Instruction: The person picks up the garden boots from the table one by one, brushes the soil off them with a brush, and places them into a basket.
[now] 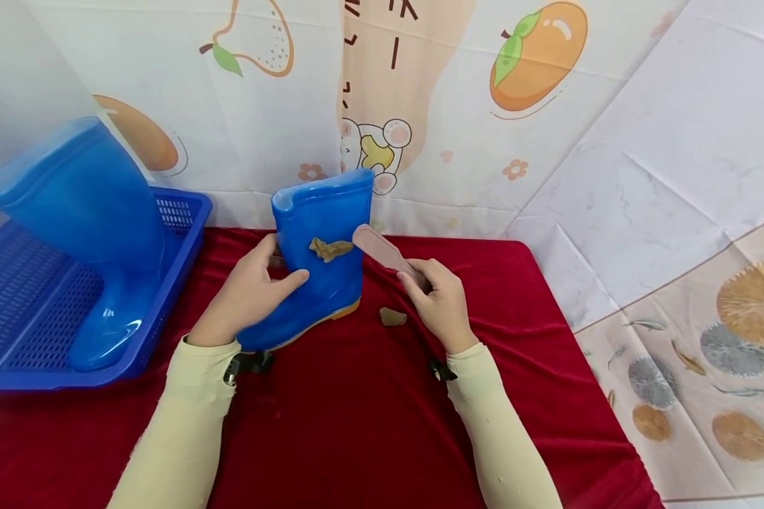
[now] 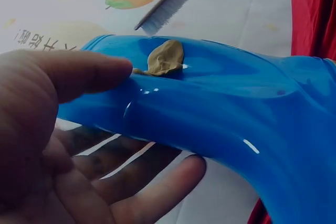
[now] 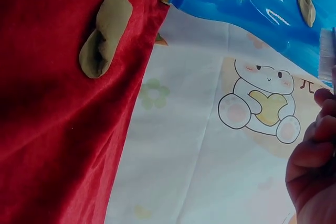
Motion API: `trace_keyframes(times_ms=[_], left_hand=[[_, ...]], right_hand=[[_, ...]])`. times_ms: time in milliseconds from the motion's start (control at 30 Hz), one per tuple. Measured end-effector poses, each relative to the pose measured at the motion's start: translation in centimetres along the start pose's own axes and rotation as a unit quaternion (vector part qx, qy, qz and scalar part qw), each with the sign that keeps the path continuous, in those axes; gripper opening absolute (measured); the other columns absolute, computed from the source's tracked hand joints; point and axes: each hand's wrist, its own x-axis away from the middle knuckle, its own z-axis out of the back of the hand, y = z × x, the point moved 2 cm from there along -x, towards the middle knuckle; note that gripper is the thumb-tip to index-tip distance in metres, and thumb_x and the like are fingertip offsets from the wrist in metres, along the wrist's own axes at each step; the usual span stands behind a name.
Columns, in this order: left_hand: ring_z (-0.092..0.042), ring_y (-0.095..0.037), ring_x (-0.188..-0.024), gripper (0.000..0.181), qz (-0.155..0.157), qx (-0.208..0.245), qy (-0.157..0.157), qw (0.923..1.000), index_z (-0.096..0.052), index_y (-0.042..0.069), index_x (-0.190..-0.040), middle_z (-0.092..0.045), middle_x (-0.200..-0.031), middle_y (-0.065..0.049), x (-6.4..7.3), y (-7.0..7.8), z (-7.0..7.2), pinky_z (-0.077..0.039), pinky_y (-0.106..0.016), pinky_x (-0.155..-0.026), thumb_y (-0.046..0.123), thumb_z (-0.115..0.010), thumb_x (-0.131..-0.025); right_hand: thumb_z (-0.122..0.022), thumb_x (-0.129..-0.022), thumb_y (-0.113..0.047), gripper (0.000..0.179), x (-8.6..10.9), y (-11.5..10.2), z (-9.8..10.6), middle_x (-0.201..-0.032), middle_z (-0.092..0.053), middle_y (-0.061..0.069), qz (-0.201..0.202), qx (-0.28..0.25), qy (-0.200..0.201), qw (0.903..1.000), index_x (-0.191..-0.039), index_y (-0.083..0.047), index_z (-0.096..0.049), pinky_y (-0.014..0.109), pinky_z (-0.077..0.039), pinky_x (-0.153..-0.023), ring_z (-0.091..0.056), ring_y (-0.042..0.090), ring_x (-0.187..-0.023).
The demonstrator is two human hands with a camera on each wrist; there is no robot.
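A blue rain boot (image 1: pixel 334 215) stands on the red cloth, a tan clay-like lump (image 1: pixel 332 249) stuck to its shaft. My left hand (image 1: pixel 245 293) holds the shaft from the left, thumb in front and fingers behind, as the left wrist view (image 2: pixel 31 103) shows. In my right hand (image 1: pixel 442 300) is a brush (image 1: pixel 382 249), gripped by its handle. Its pale bristles (image 2: pixel 173 4) face the boot, and the head's tip is close to the lump. A second tan lump (image 1: pixel 392 317) lies on the cloth between the boot and my right hand.
At the left, a second blue boot (image 1: pixel 111 233) leans in a blue plastic basket (image 1: pixel 117 371). Red cloth (image 1: pixel 350 424) covers the table. A white printed sheet (image 1: pixel 465 191) hangs close behind the standing boot, and another covers the right side.
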Motion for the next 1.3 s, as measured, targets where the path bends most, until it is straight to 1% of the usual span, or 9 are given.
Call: trace_keyframes(times_ms=[67,167,333,467,633,833,933,1100,1300], left_hand=[[-0.058,-0.040,-0.123,0.067,0.010,-0.001,0.010,0.9999,-0.039,0.006,-0.152,-0.058,-0.137,-0.020,0.0,-0.1,0.1,-0.048,-0.068,-0.102,0.039,-0.067,-0.101],[-0.059,-0.040,-0.120,0.065,0.015,-0.003,0.027,0.9995,-0.042,0.005,-0.149,-0.060,-0.133,-0.020,0.0,-0.2,0.2,-0.048,-0.068,-0.101,0.040,-0.068,-0.100],[-0.062,-0.039,-0.119,0.063,0.009,-0.005,0.052,0.9986,-0.048,0.006,-0.148,-0.063,-0.132,-0.019,0.1,-0.1,0.4,-0.050,-0.066,-0.100,0.038,-0.071,-0.099],[-0.062,-0.037,-0.119,0.060,-0.001,-0.004,0.058,0.9983,-0.052,0.006,-0.146,-0.063,-0.133,-0.017,0.2,0.1,0.5,-0.051,-0.063,-0.101,0.040,-0.070,-0.099],[-0.062,-0.036,-0.119,0.056,-0.010,0.001,0.073,0.9973,-0.057,0.006,-0.142,-0.064,-0.131,-0.016,0.1,0.1,0.5,-0.048,-0.063,-0.104,0.041,-0.068,-0.100],[-0.060,-0.035,-0.117,0.061,-0.007,0.035,0.067,0.9971,-0.049,0.005,-0.145,-0.062,-0.129,-0.018,-0.1,0.2,0.2,-0.053,-0.061,-0.097,0.038,-0.071,-0.099],[-0.059,-0.035,-0.118,0.059,-0.009,0.040,0.062,0.9973,-0.049,0.005,-0.144,-0.062,-0.129,-0.017,-0.1,0.2,0.1,-0.054,-0.060,-0.095,0.037,-0.070,-0.099],[-0.060,-0.036,-0.118,0.057,-0.005,0.037,0.057,0.9977,-0.050,0.005,-0.142,-0.062,-0.130,-0.017,-0.1,0.3,0.1,-0.054,-0.061,-0.095,0.038,-0.069,-0.100],[-0.060,-0.036,-0.119,0.057,-0.002,0.041,0.067,0.9969,-0.050,0.006,-0.142,-0.063,-0.131,-0.017,0.0,0.1,0.3,-0.052,-0.063,-0.098,0.039,-0.069,-0.100]], right_hand=[[-0.072,-0.098,-0.014,0.019,0.0,0.0,-0.1,-0.089,-0.067,0.004,-0.003,-0.010,-0.009,0.9999,-0.115,-0.007,-0.075,0.026,-0.042,-0.058,-0.049,0.011,-0.066],[-0.068,-0.097,-0.009,0.026,0.0,-0.1,-0.2,-0.095,-0.068,0.004,0.005,-0.024,-0.019,0.9995,-0.123,-0.008,-0.071,0.025,-0.042,-0.058,-0.049,0.011,-0.066],[-0.072,-0.096,-0.008,0.033,-0.4,-0.8,-0.5,-0.083,-0.059,0.002,0.035,-0.030,-0.022,0.9987,-0.129,-0.009,-0.071,0.027,-0.039,-0.058,-0.044,0.012,-0.066],[-0.075,-0.095,-0.008,0.034,-0.7,-1.5,-0.8,-0.077,-0.054,0.000,0.045,-0.034,-0.022,0.9982,-0.129,-0.008,-0.072,0.026,-0.037,-0.057,-0.042,0.011,-0.065],[-0.075,-0.095,-0.008,0.035,-1.3,-2.5,-1.3,-0.077,-0.053,0.000,0.059,-0.038,-0.030,0.9971,-0.130,-0.007,-0.072,0.026,-0.036,-0.056,-0.043,0.011,-0.066],[-0.076,-0.094,-0.007,0.038,-1.0,-4.0,-1.8,-0.080,-0.055,0.000,0.082,-0.030,-0.046,0.9951,-0.131,-0.007,-0.071,0.024,-0.040,-0.056,-0.046,0.009,-0.066],[-0.075,-0.094,-0.007,0.039,-0.6,-4.4,-2.0,-0.081,-0.056,0.000,0.081,-0.026,-0.052,0.9950,-0.133,-0.008,-0.070,0.023,-0.041,-0.056,-0.047,0.008,-0.064],[-0.076,-0.095,-0.009,0.042,-0.3,-4.2,-2.3,-0.082,-0.057,0.000,0.059,-0.018,-0.049,0.9969,-0.136,-0.010,-0.069,0.022,-0.038,-0.056,-0.045,0.008,-0.065],[-0.075,-0.095,-0.009,0.041,-0.4,-3.7,-2.2,-0.082,-0.058,0.000,0.045,-0.012,-0.053,0.9975,-0.136,-0.011,-0.069,0.023,-0.037,-0.055,-0.045,0.012,-0.063]])
